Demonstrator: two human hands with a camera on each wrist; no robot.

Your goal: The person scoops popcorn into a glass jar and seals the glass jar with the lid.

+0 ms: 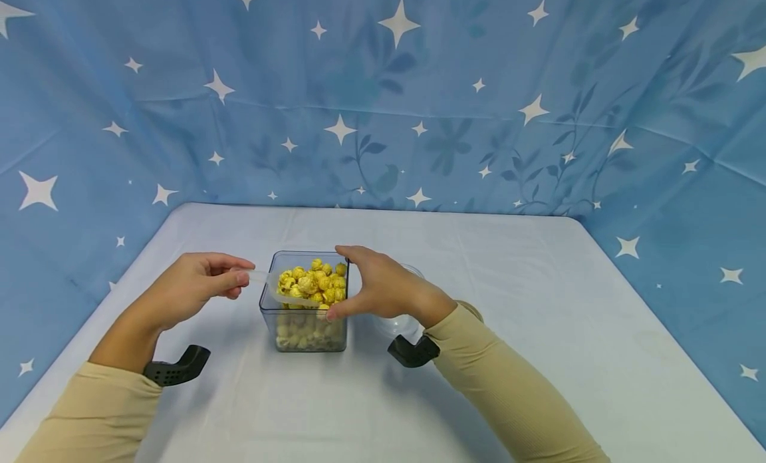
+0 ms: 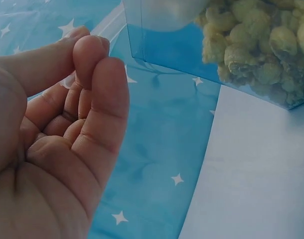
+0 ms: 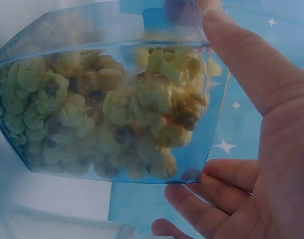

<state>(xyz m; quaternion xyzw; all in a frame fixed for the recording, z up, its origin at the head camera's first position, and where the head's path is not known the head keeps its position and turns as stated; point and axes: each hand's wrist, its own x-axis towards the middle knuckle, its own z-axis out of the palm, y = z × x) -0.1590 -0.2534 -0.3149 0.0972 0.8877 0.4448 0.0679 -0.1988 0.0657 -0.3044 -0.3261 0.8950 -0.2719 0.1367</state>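
Observation:
A clear, dark-rimmed rectangular container (image 1: 271, 323) full of yellow popcorn (image 1: 311, 285) stands on the white table. My left hand (image 1: 190, 287), at its left, pinches the thin handle of a translucent white scoop (image 1: 258, 275) between thumb and fingers. The scoop's bowl is inside the container, against the popcorn. From the right, my right hand (image 1: 389, 283) grips the container, its thumb at the near rim and its index finger at the far corner. In the right wrist view, the other fingers of my right hand (image 3: 281, 129) lie along the container's far edge.
A clear round plastic vessel (image 1: 397, 325) stands right of the container, partly hidden by my right hand. Beyond it, a tan round edge (image 1: 469, 310) shows behind the sleeve. A blue star-patterned curtain (image 1: 359, 84) rises behind the white table (image 1: 509, 270).

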